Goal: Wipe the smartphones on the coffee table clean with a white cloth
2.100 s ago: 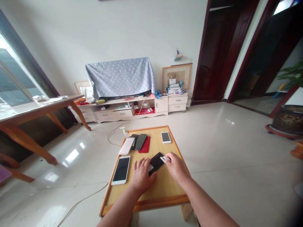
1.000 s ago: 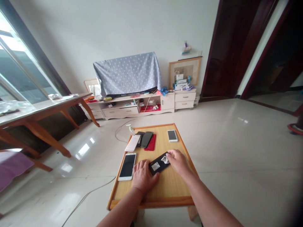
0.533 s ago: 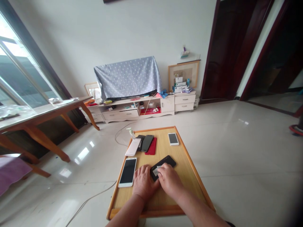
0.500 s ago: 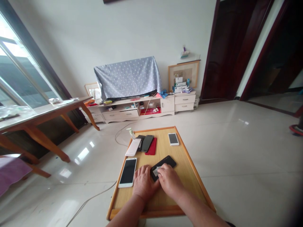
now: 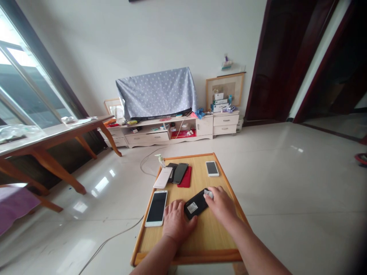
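My left hand lies flat on the low wooden table, its fingertips on the near end of a black phone. That phone has a white label on its back. My right hand pinches a small white wipe at the phone's far right end. To the left lies a white smartphone, screen up. Farther off are a pale pink phone, a dark phone on a red case, another dark phone, a white phone and a pump bottle.
A thin cable runs across the glossy tile floor to the left of the low table. A long wooden table stands at the left by the window. A cream TV cabinet lines the far wall, with dark doors at the right.
My right hand has moved from on top of the black phone to its far right end, uncovering the label. The view has shifted slightly.
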### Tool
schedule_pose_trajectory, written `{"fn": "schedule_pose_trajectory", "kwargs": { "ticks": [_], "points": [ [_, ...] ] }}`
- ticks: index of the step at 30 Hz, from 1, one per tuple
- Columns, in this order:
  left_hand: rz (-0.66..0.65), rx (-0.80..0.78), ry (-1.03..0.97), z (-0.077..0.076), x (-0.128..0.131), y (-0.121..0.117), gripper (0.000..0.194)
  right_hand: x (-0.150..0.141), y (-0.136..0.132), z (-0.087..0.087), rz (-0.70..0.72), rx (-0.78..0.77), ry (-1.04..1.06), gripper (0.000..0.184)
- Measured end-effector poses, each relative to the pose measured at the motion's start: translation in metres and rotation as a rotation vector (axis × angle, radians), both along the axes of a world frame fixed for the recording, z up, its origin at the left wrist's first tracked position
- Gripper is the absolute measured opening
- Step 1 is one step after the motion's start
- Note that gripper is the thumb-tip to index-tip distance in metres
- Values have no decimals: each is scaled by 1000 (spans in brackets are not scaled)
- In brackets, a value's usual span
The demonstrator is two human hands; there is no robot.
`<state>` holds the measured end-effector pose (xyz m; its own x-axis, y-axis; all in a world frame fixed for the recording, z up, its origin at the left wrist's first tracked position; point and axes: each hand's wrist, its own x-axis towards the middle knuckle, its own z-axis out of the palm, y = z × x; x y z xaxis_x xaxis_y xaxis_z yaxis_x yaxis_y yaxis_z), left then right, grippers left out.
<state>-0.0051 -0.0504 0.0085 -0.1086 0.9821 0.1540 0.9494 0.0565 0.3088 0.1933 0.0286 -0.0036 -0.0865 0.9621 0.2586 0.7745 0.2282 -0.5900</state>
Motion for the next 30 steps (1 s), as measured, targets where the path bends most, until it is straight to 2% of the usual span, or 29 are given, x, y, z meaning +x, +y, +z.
{"fn": "schedule_pose_trajectory", "kwargs": {
  "ticks": [2, 4, 8, 10, 12, 14, 17, 23, 25, 27, 30],
  "points": [
    [4, -3, 3, 0, 0, 0, 55, 2, 1, 1, 21, -48, -42, 16],
    [11, -6, 5, 0, 1, 0, 55, 0, 2, -1, 38, -75, 9, 10],
    [17, -12, 12, 0, 2, 0, 55, -14, 1, -6, 111, -124, 334, 11],
    [12, -13, 16, 1, 3, 0, 55, -19, -2, -7, 149, -148, 416, 12],
    [10, -19, 19, 2, 3, 0, 55, -19, -3, -6, 125, -100, 334, 11],
    [16, -33, 20, 4, 4, 0, 55, -16, -2, -2, 66, -28, 154, 12],
    [20, -50, 19, 6, 4, 0, 55, -16, -5, 4, 35, -9, -54, 16],
    [9, -21, 17, 2, 2, 2, 51, -42, -36, 3, 313, 27, -113, 19],
    [6, -19, 17, 0, 1, 2, 51, -41, -33, 1, 331, 30, -110, 19],
    [7, -23, 14, 0, 0, 2, 54, -30, -20, 1, 243, 6, -139, 19],
    [13, -32, 8, 2, 0, 1, 56, -14, 2, 3, 39, -47, -207, 23]
  ]
}}
